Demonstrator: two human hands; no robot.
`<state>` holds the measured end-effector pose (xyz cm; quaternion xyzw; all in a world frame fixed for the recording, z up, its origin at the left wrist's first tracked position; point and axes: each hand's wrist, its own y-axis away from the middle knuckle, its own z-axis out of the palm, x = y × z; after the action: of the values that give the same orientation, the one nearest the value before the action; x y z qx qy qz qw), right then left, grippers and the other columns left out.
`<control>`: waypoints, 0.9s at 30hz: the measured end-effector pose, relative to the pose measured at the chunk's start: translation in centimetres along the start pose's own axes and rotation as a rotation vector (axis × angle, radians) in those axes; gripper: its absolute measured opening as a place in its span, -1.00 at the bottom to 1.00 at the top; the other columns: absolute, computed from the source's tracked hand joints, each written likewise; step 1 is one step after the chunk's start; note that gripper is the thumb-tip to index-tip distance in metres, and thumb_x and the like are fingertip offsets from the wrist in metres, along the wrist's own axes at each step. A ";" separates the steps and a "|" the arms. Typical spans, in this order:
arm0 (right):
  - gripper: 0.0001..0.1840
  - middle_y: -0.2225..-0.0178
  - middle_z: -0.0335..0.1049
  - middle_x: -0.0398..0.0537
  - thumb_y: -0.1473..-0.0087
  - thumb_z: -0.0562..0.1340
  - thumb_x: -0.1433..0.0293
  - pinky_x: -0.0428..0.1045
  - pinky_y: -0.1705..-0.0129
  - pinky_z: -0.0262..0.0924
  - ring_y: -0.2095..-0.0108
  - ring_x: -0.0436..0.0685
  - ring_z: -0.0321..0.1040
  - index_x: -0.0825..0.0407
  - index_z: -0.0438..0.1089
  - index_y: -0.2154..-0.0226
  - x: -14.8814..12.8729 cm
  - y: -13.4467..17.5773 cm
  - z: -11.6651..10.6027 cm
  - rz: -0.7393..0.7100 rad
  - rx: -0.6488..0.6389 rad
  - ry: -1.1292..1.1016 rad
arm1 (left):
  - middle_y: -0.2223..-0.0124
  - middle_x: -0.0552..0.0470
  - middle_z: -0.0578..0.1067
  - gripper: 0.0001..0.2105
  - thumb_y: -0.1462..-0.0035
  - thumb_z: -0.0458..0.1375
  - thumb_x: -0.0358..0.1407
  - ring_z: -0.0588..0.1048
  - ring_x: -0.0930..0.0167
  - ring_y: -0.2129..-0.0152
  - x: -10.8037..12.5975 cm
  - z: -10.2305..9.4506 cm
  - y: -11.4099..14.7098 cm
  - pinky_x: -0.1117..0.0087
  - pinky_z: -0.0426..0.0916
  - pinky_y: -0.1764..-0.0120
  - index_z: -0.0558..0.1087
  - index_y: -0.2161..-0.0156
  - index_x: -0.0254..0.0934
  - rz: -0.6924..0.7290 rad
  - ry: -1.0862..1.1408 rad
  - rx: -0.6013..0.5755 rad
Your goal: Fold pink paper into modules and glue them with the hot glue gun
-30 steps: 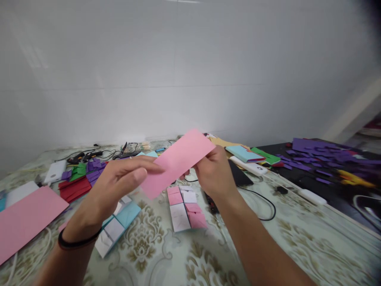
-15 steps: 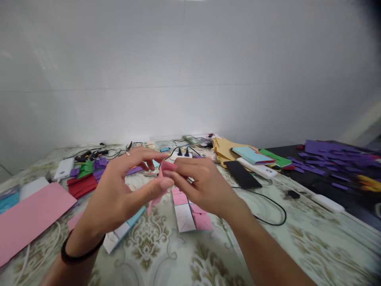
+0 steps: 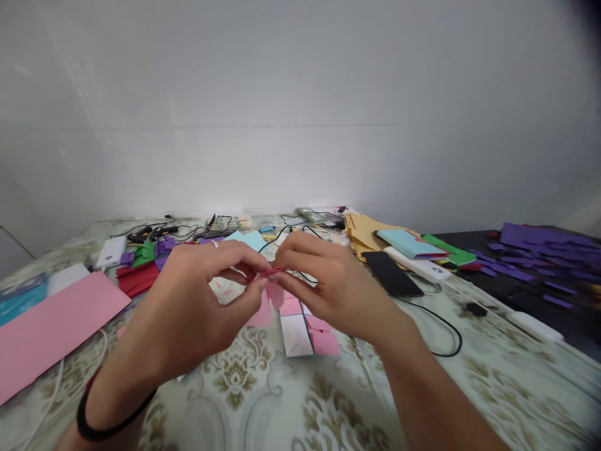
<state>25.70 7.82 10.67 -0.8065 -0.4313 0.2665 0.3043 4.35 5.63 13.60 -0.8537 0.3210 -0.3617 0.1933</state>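
Note:
Between my hands, above the patterned tablecloth, is a folded piece of pink paper [image 3: 276,294]. My left hand [image 3: 206,300] pinches its upper edge between thumb and fingertips. From the other side my right hand [image 3: 328,282] grips the same edge, its fingertips close to the left ones. The rest of the paper hangs down below the pinch, partly hidden by my fingers. Directly behind and below lies a card with pink and white folded squares [image 3: 297,335], partly covered by my right hand.
A large pink sheet [image 3: 56,332] lies at the left, near red paper pieces [image 3: 138,279]. On the right are a black phone [image 3: 393,274], a white power strip [image 3: 417,265], brown envelopes [image 3: 364,230] and many purple paper strips [image 3: 539,250]. A black cable [image 3: 444,322] curves across the cloth.
My left hand has closed from a loose, open pose to a pinch on the pink paper. The paper's top edge now lies flatter between both hands' fingertips.

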 end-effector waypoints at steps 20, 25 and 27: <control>-0.83 0.44 0.61 -0.25 -0.31 0.30 0.45 -0.14 0.40 0.23 0.48 -0.08 0.42 0.02 0.56 0.34 -1.1 -0.1 -0.1 0.260 0.117 -0.198 | 0.35 0.24 0.72 -0.84 -0.18 0.30 -0.46 0.66 0.53 0.40 0.3 0.2 -0.3 0.67 0.47 0.35 0.68 0.31 -0.14 -0.115 0.104 0.146; -0.89 0.38 0.63 -0.23 -0.31 0.31 0.43 -0.16 0.36 0.30 0.39 -0.06 0.50 0.01 0.56 0.28 -1.3 -0.3 0.4 0.282 0.192 -0.300 | 0.38 0.24 0.71 -0.83 -0.14 0.30 -0.48 0.64 0.52 0.44 0.2 0.2 -0.4 0.64 0.44 0.39 0.67 0.34 -0.15 -0.125 0.066 0.139; -0.86 0.40 0.60 -0.25 -0.31 0.29 0.46 -0.16 0.39 0.28 0.43 -0.08 0.45 0.00 0.57 0.28 -1.3 -0.3 0.5 0.253 0.214 -0.296 | 0.38 0.23 0.71 -0.84 -0.14 0.30 -0.47 0.64 0.51 0.44 0.2 0.2 -0.3 0.63 0.45 0.38 0.67 0.34 -0.15 -0.130 0.079 0.134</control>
<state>24.61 6.94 10.75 -0.7693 -0.3360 0.4622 0.2858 4.72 5.71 13.78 -0.8430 0.2473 -0.4275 0.2131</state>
